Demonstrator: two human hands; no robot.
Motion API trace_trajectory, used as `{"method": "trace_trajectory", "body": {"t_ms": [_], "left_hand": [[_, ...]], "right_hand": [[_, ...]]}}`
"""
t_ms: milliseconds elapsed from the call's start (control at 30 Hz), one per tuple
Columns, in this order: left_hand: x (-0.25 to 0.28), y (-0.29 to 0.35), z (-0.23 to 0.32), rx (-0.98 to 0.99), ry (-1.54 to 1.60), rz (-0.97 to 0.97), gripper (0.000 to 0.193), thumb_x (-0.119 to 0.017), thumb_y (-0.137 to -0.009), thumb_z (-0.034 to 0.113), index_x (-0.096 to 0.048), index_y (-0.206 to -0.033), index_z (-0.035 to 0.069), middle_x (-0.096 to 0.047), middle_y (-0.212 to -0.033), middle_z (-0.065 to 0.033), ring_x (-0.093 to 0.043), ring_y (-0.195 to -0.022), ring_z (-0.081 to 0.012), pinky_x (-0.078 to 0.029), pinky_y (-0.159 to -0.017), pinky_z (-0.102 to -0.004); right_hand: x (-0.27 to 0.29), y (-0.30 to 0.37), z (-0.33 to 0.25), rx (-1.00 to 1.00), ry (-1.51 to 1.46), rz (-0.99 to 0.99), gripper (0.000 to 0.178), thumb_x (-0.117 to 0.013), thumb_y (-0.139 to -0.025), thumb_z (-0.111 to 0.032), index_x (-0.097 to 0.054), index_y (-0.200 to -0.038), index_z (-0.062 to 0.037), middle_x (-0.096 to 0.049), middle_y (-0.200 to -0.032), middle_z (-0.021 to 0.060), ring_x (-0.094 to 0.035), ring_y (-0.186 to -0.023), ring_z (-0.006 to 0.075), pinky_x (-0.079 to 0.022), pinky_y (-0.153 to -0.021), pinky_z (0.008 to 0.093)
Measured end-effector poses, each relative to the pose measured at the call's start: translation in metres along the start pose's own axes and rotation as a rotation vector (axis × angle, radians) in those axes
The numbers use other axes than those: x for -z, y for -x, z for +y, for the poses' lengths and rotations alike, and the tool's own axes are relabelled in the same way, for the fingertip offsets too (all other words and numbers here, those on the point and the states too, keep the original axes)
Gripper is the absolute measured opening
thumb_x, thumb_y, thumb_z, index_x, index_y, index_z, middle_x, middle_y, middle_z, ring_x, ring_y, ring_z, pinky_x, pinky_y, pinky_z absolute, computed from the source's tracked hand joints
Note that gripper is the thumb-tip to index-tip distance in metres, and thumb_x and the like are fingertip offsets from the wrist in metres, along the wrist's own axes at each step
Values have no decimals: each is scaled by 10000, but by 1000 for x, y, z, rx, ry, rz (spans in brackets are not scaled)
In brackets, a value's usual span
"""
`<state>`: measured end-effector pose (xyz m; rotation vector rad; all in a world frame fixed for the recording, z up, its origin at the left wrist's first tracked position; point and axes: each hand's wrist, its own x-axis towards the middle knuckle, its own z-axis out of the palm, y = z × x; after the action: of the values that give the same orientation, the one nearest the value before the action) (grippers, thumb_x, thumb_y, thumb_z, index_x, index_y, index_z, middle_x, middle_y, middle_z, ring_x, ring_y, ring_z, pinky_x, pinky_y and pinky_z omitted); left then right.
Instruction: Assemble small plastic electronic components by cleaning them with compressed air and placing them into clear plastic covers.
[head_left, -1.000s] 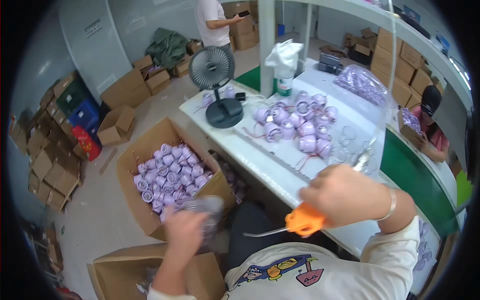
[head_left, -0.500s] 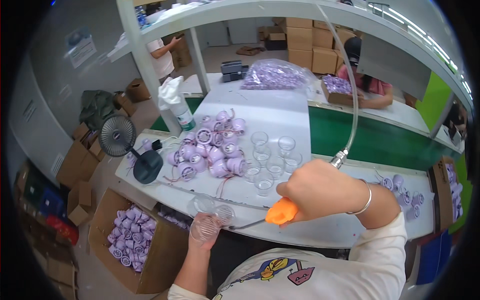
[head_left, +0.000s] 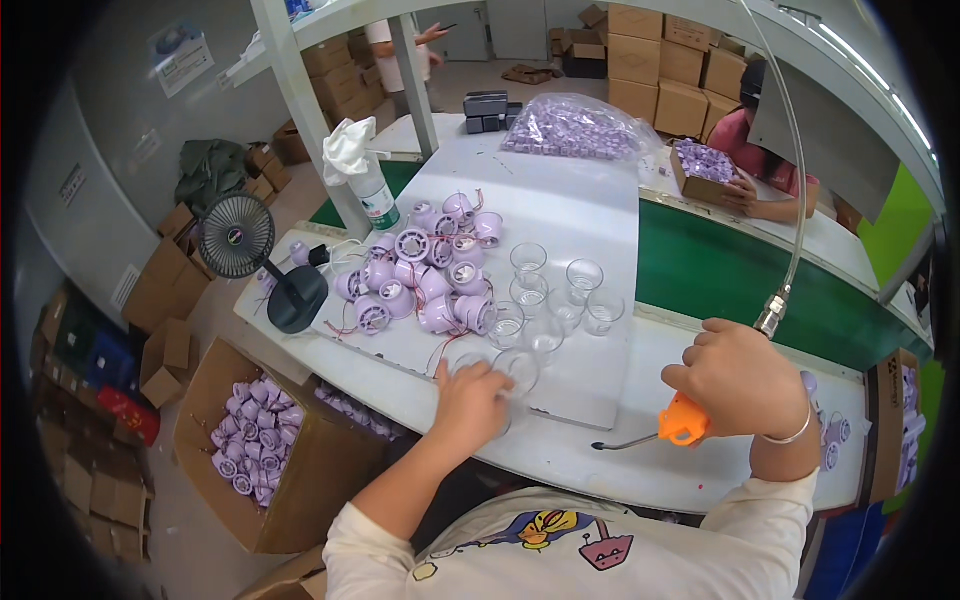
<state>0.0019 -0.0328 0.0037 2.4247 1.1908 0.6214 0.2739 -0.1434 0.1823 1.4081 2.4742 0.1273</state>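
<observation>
My right hand (head_left: 738,380) grips an orange air blow gun (head_left: 683,421) with a thin, bent metal nozzle. A clear hose (head_left: 797,225) runs up from its metal fitting. My left hand (head_left: 468,408) is palm down at the near edge of the board, fingers curled around clear cups (head_left: 519,368); how many it holds is partly hidden. Just beyond it several more clear cups (head_left: 528,290) stand on the grey board (head_left: 590,385). To their left lies a heap of lilac round housings (head_left: 412,245) with thin red wires.
A black desk fan (head_left: 238,240) and a spray bottle (head_left: 376,200) with a white cloth stand at left. Below the table edge is a carton (head_left: 330,470) of lilac housings. A bag of lilac parts (head_left: 575,128) lies at the back. Across the bench a person (head_left: 745,140) handles a box.
My left hand has moved from the near table edge up and right to the board with the clear cups. My right hand has shifted right with the blow gun. The view has turned slightly.
</observation>
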Motion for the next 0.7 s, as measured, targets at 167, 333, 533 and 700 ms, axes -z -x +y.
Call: {"method": "trace_trajectory", "body": {"t_ms": [167,333,533,700], "left_hand": [[-27,-56,5,6,-162,59,199,-672,-721,73,-676,-913,124,-597,-877,-80,-585,-962,-296,-271,-981,-664],[-10,-65,16,64,42,42,265,-670,-740,87,-676,-1002,125,-619,-1009,-111,-570,-1006,-316,-261,-966,-655],[31,-5,-51,-64,207,748,194,-624,-798,17,-616,-990,33,-582,-1028,-112,-556,-960,-249,-416,-873,-380],[54,59,-87,97,497,1399,180,-541,-838,-32,-502,-1012,-10,-483,-964,-86,-468,-864,-176,-402,-809,-302]], "right_hand": [[-11,-18,-8,10,30,-26,383,-816,-576,-364,-632,-772,-93,-605,-607,40,-617,-653,206,-452,-730,311],[-18,-41,-21,90,20,42,347,-814,-579,-311,-634,-783,-95,-626,-698,53,-624,-749,222,-439,-810,348],[-25,-98,-52,241,83,178,172,-692,-689,-228,-619,-795,-114,-592,-729,36,-595,-786,208,-406,-864,397],[-29,-223,-117,320,159,405,117,-614,-746,-225,-660,-751,-117,-614,-767,59,-585,-790,232,-365,-882,459]]}}
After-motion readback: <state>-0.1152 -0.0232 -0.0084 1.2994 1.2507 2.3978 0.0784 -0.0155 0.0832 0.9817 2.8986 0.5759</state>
